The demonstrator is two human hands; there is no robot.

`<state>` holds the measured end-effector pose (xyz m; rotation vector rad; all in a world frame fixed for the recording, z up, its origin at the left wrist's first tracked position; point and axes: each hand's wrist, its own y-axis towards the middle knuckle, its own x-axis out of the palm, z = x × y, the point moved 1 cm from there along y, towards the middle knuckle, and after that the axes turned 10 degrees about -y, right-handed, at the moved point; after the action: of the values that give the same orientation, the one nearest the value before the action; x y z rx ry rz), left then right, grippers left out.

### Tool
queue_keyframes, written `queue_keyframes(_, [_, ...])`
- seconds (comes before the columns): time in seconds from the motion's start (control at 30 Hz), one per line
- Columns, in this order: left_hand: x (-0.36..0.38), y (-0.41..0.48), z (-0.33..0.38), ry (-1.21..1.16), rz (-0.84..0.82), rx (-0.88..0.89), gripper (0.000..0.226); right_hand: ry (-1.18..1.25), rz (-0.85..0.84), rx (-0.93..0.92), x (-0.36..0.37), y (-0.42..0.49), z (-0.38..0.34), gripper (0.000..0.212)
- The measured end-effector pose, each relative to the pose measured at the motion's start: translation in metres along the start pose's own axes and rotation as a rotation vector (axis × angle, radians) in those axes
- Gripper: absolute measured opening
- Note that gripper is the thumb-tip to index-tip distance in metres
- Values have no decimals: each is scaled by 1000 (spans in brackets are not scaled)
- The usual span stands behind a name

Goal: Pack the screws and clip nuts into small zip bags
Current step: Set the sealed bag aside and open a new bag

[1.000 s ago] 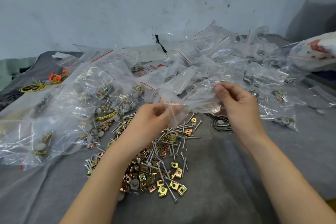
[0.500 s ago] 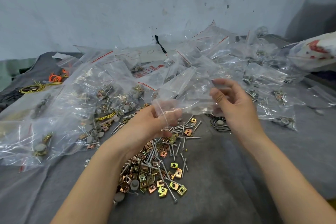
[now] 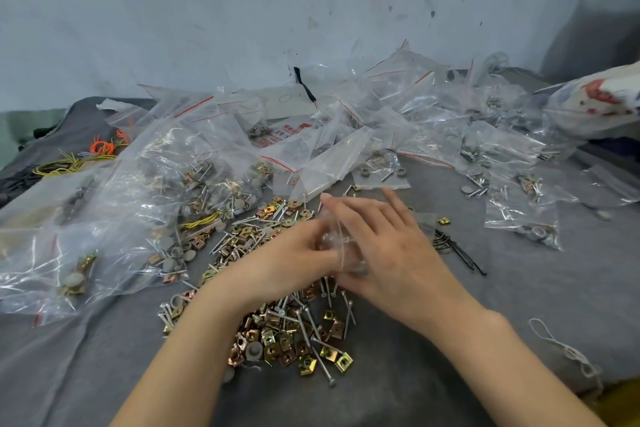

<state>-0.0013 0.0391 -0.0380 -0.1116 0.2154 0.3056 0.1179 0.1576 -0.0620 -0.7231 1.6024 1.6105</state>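
The fingers of your left hand (image 3: 287, 263) curl onto the small clear plastic zip bag (image 3: 341, 248). Those of your right hand (image 3: 391, 253) lie nearly straight across it, thumb hidden, so I cannot tell whether they pinch. You hold it low over the loose heap of silver screws and brass-coloured clip nuts (image 3: 287, 333) at six o'clock, probably to keep the reach short. Blur hides the bag's mouth.

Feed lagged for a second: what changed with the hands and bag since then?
The left hand and right hand came down and together over the loose pile, bunching the zip bag they had held spread. The pile and filled bags stayed put.
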Motion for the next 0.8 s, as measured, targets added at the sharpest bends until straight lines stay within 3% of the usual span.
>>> queue_keyframes(0.2, [-2,1,4,-145,159,-53,17,-52,65,24,2,4,-5,63])
queue_keyframes(0.33, [-7,3,4,-314,180,-133,12,22,-48,1,3,6,-8,76])
queue_keyframes(0.43, [-5,6,2,-261,201,-142,17,25,-49,13,3,6,-9,78])
queue_keyframes(0.57, [0,6,3,-218,176,-145,26,-10,53,14,3,6,-8,64])
queue_keyframes(0.8, [4,6,7,-121,175,-103,26,-58,119,57,7,5,-1,58])
